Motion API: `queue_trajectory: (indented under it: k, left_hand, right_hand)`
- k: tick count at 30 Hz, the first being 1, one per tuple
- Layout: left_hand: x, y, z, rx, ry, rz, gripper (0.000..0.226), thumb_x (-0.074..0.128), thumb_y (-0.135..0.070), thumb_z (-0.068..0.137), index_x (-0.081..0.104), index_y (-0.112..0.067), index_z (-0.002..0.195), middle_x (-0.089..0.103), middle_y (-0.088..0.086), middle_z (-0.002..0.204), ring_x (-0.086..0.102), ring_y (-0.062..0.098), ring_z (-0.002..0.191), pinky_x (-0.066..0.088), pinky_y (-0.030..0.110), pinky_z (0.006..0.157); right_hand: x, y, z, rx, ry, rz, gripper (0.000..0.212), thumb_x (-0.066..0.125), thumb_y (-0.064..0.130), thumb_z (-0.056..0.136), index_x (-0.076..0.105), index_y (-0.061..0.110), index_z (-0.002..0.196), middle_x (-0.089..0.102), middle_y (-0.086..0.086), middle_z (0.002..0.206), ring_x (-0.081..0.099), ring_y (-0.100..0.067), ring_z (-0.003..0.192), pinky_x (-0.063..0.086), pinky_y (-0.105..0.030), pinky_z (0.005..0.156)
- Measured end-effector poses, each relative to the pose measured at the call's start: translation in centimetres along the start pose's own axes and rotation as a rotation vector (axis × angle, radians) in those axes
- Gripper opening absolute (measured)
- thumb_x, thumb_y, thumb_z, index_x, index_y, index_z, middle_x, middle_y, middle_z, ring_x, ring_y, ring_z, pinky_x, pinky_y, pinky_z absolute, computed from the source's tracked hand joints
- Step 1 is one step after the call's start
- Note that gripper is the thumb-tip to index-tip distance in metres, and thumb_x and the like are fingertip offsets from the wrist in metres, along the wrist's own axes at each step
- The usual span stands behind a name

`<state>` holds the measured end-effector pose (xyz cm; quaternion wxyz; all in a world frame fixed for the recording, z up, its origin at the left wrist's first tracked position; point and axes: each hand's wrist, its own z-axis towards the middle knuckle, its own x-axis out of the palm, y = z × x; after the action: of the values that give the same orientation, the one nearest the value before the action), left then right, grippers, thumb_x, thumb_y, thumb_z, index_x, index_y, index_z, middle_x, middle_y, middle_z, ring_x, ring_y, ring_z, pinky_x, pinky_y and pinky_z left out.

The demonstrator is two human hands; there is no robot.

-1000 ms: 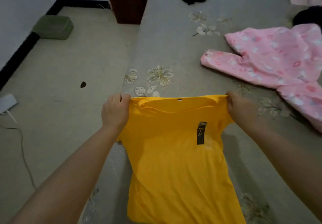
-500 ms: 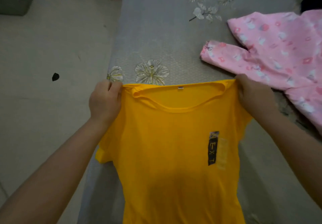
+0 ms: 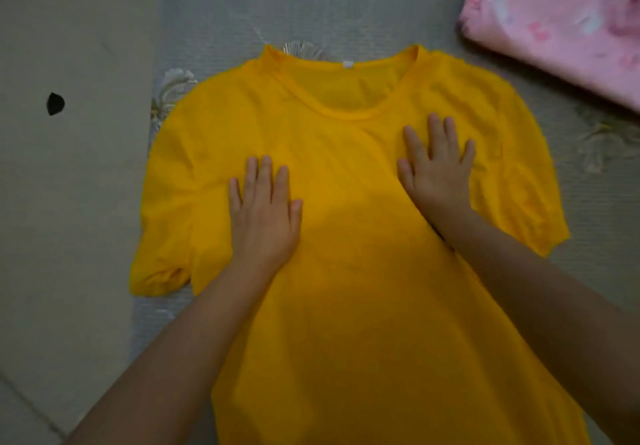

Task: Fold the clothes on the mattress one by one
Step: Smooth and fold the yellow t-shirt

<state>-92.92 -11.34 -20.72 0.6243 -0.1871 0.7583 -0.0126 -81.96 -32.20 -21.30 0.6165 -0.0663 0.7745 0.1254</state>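
A grey flowered mattress fills the frame, with pale floor at the left. The yellow T-shirt, held up by its shoulders a moment ago, now lies spread flat in the centre. The left hand and right hand press on its chest, fingers straight, gripping nothing. A pink garment lies upper right.

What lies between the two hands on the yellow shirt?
Only the yellow shirt itself: bare, smooth fabric below the neckline separates the left hand from the right hand, as the head view shows.
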Motion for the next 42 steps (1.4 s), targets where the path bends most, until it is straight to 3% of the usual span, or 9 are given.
queue_trajectory:
  k: [5,12,20,27,30,33,36,39,42]
  left_hand:
    - [1.3,1.2,-1.1,0.015,0.029,0.033,0.066,0.024,-0.046,0.087,0.019,-0.015,0.145,0.009,0.011,0.154,0.003,0.026,0.143,-0.003,0.043,0.113]
    - [0.6,2.3,-3.3,0.042,0.130,0.083,0.070,0.023,-0.046,0.086,0.016,-0.010,0.145,0.007,0.014,0.154,0.002,0.028,0.143,-0.001,0.044,0.112]
    - [1.9,0.2,-14.0,0.090,0.338,0.070,0.079,0.022,-0.053,0.081,0.010,-0.009,0.146,-0.002,0.017,0.153,-0.005,0.030,0.142,-0.007,0.045,0.111]
    - [2.8,-2.1,-24.7,0.211,0.423,0.011,0.105,-0.001,-0.077,0.075,0.032,0.000,0.138,0.023,0.024,0.147,0.020,0.040,0.137,0.012,0.055,0.109]
    - [3.4,-2.1,-29.7,0.263,0.465,0.075,0.099,0.007,-0.073,0.081,0.049,0.005,0.126,0.045,0.030,0.132,0.044,0.049,0.119,0.030,0.066,0.092]
    - [4.1,-1.2,-33.8,0.347,0.493,0.140,0.093,0.005,-0.074,0.081,0.044,-0.003,0.126,0.051,0.027,0.127,0.050,0.047,0.114,0.036,0.065,0.089]
    - [4.6,-0.2,-36.5,0.443,0.287,0.117,0.067,0.017,-0.063,0.089,0.042,-0.008,0.120,0.059,0.025,0.119,0.052,0.034,0.114,0.043,0.056,0.089]
    - [4.9,0.6,-36.8,0.488,0.032,0.058,0.027,0.045,-0.023,0.079,0.047,-0.010,0.103,0.068,0.024,0.088,0.048,0.030,0.090,0.049,0.040,0.073]
    - [3.8,1.0,-36.0,0.499,0.064,0.003,0.025,0.044,-0.008,0.070,0.064,-0.003,0.084,0.065,0.018,0.069,0.062,0.031,0.063,0.033,0.034,0.063]
  right_hand:
    - [1.0,-1.2,-0.1,-0.005,-0.020,0.064,0.058,0.027,0.046,0.089,0.024,0.027,0.144,0.009,-0.008,0.155,0.003,-0.027,0.143,-0.002,-0.051,0.111]
    - [-0.5,-3.9,-0.7,-0.013,0.075,0.082,0.049,0.030,0.033,0.100,0.017,0.022,0.146,0.003,-0.008,0.156,0.000,-0.026,0.143,0.000,-0.044,0.113]
    - [1.2,-5.2,-20.5,-0.065,0.174,0.189,0.046,0.046,0.015,0.092,0.039,0.005,0.136,0.025,-0.023,0.147,0.021,-0.041,0.137,0.015,-0.052,0.109]
    - [2.9,-6.2,-32.4,-0.048,0.186,0.186,0.047,0.048,0.022,0.088,0.047,0.002,0.130,0.035,-0.029,0.140,0.029,-0.049,0.130,0.019,-0.061,0.103]
    - [3.2,-7.3,-34.9,-0.193,0.200,0.102,0.059,0.031,0.045,0.094,0.052,0.000,0.126,0.042,-0.032,0.133,0.036,-0.052,0.123,0.025,-0.065,0.097]
    - [3.5,-8.7,-37.0,-0.423,0.208,0.007,0.069,0.014,0.058,0.092,0.047,0.008,0.127,0.049,-0.030,0.129,0.045,-0.048,0.118,0.029,-0.066,0.093]
    - [4.0,-9.8,-40.3,-0.642,0.218,-0.012,0.066,0.013,0.063,0.090,0.041,0.013,0.124,0.053,-0.027,0.126,0.047,-0.044,0.117,0.028,-0.055,0.101]
    - [4.6,-9.7,-42.7,-0.704,0.152,-0.038,0.054,0.017,0.054,0.094,0.047,0.013,0.113,0.063,-0.022,0.115,0.059,-0.039,0.107,0.031,-0.052,0.098]
    - [4.6,-8.2,-43.3,-0.579,-0.018,-0.055,0.025,0.044,0.025,0.085,0.063,0.010,0.079,0.069,-0.015,0.083,0.066,-0.029,0.082,0.042,-0.050,0.091]
